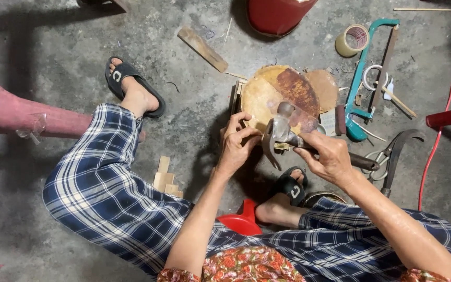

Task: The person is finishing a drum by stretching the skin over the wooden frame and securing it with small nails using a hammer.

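Observation:
My right hand (330, 156) grips a claw hammer (276, 131) close to its metal head, and the dark handle sticks out to the right. The head hovers at the near edge of a round, stained wooden block (267, 91) on the concrete floor. My left hand (236, 143) is curled at the block's near-left edge, its fingers pinching a small pale wood piece (284, 147) just under the hammer head. What the fingers hold is partly hidden. My feet in black sandals rest on either side.
Right of the block lie a teal hacksaw (360, 68), a tape roll (352, 40), scissors (378, 157) and a curved blade (399, 149). A red bucket (275, 15) stands behind, a wooden slat (202, 48) lies left, and small wood offcuts (165, 178) sit by my knee.

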